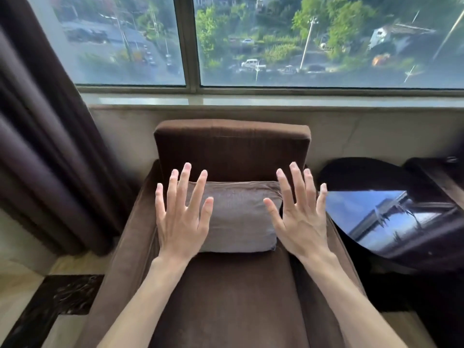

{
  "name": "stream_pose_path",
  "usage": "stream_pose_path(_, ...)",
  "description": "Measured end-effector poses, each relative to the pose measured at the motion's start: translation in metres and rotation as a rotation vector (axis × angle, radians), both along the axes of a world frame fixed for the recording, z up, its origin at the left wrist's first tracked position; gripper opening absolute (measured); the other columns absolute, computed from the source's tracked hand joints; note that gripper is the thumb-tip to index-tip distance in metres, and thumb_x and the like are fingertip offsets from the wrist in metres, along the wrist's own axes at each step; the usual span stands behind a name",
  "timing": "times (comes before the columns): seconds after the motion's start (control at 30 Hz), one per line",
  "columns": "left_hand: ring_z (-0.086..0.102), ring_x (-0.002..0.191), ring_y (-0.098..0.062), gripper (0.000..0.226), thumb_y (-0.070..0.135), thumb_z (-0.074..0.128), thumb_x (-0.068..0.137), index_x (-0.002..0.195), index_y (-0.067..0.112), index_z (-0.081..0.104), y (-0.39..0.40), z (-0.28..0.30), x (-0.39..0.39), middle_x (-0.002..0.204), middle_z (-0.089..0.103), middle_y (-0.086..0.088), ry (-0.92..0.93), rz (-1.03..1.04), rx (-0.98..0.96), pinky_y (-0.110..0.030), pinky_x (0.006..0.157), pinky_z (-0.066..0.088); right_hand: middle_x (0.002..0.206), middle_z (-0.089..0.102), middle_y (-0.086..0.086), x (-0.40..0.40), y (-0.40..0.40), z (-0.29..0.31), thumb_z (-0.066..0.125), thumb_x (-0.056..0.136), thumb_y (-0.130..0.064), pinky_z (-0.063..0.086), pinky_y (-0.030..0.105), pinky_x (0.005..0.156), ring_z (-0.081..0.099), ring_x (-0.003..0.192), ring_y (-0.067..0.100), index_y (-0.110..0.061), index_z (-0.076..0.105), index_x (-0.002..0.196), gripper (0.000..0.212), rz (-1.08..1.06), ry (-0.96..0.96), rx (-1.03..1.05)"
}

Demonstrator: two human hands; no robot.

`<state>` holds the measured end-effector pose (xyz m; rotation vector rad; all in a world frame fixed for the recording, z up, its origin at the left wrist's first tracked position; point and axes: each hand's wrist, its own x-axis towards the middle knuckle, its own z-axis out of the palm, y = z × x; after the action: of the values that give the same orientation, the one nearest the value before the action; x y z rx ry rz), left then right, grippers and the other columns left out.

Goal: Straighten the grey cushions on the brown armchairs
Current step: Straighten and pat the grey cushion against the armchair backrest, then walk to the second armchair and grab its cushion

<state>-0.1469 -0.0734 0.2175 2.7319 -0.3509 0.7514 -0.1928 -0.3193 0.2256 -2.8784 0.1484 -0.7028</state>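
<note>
A brown armchair [231, 149] faces me under the window. A grey cushion [241, 217] stands on its seat, leaning against the backrest. My left hand [182, 219] is held in front of the cushion's left side, fingers spread wide, holding nothing. My right hand [300, 219] is held in front of the cushion's right edge, fingers likewise spread and empty. Both hands show their backs to me. I cannot tell whether either hand touches the cushion. Its left edge is hidden behind my left hand.
A dark brown curtain [42, 146] hangs at the left beside the armchair. A round glossy black side table [391, 222] stands close on the right. Behind the chair are a low wall and a window sill [251, 100]. Pale floor with a dark border [50, 305] lies at the lower left.
</note>
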Motion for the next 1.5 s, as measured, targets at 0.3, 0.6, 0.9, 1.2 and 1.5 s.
stream_pose_path(0.3, 0.013, 0.156, -0.023, 0.058, 0.049, 0.032, 0.102, 0.158, 0.033, 0.026, -0.008, 0.111, -0.162, 0.169, 0.014, 0.002, 0.208, -0.048, -0.033, -0.058, 0.122, 0.016, 0.170, 0.008, -0.002, -0.141, 0.037, 0.123, 0.034, 0.097, -0.060, 0.014, 0.064, 0.121, 0.007, 0.157, 0.025, -0.030, 0.017, 0.160, 0.071, -0.012, 0.182, 0.066)
stream_pose_path(0.6, 0.004, 0.157, -0.019, 0.051, 0.055, 0.027, 0.105, 0.155, 0.047, 0.022, -0.036, 0.176, -0.212, 0.170, 0.007, 0.010, 0.241, -0.176, 0.071, -0.061, 0.123, 0.013, 0.170, 0.006, -0.003, -0.205, 0.027, 0.177, 0.030, 0.098, -0.062, 0.011, 0.064, 0.122, 0.004, 0.157, 0.023, -0.032, 0.014, 0.160, 0.071, -0.014, 0.166, 0.092)
stream_pose_path(0.9, -0.001, 0.157, -0.020, 0.055, 0.055, 0.025, 0.104, 0.157, 0.043, 0.018, -0.099, 0.191, -0.224, 0.170, 0.004, 0.007, 0.230, -0.309, 0.095, -0.061, 0.123, 0.006, 0.170, 0.006, -0.002, -0.260, -0.031, 0.191, 0.035, 0.097, -0.063, 0.010, 0.065, 0.122, 0.002, 0.157, 0.022, -0.030, 0.013, 0.160, 0.074, -0.187, 0.122, 0.041)
stream_pose_path(1.2, 0.001, 0.157, -0.022, 0.055, 0.056, 0.023, 0.103, 0.157, 0.042, 0.023, -0.187, 0.213, -0.232, 0.170, 0.007, 0.006, 0.174, -0.741, 0.078, -0.062, 0.122, 0.009, 0.169, 0.017, 0.002, -0.341, -0.073, 0.213, 0.035, 0.096, -0.063, 0.014, 0.067, 0.120, 0.012, 0.157, 0.025, -0.027, 0.023, 0.159, 0.074, -0.643, 0.020, 0.021)
stream_pose_path(1.5, 0.009, 0.156, -0.026, 0.058, 0.057, 0.021, 0.103, 0.156, 0.036, 0.029, -0.288, 0.232, -0.293, 0.169, 0.015, 0.002, 0.082, -1.130, 0.099, -0.063, 0.121, 0.014, 0.169, 0.017, 0.003, -0.456, -0.104, 0.228, 0.034, 0.095, -0.064, 0.014, 0.067, 0.120, 0.013, 0.156, 0.026, -0.027, 0.025, 0.158, 0.073, -1.097, -0.028, 0.059)
